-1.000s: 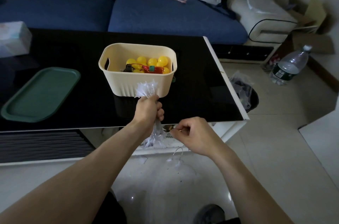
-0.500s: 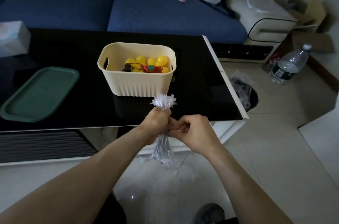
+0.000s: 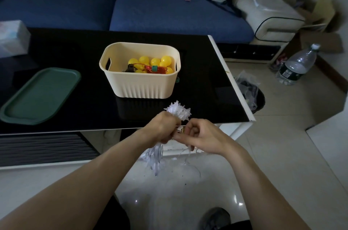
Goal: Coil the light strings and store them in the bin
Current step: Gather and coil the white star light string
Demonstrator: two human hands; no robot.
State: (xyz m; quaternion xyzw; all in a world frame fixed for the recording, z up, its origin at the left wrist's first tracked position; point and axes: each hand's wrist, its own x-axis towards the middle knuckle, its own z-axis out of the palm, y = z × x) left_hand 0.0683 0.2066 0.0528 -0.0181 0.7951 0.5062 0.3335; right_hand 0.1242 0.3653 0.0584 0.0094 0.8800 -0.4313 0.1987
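White light string [image 3: 178, 112] stands upright, both hands [image 3: 163, 129] [image 3: 199, 135] gripping it.

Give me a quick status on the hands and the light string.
Left hand grips the white light string bundle. Right hand pinches its loose wire. Bin on the table, open, nothing in the way.

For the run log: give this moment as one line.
left hand: grips white light string bundle | right hand: pinches its wire | bin: on table, holds yellow bulb string | stage: coiling, not stored
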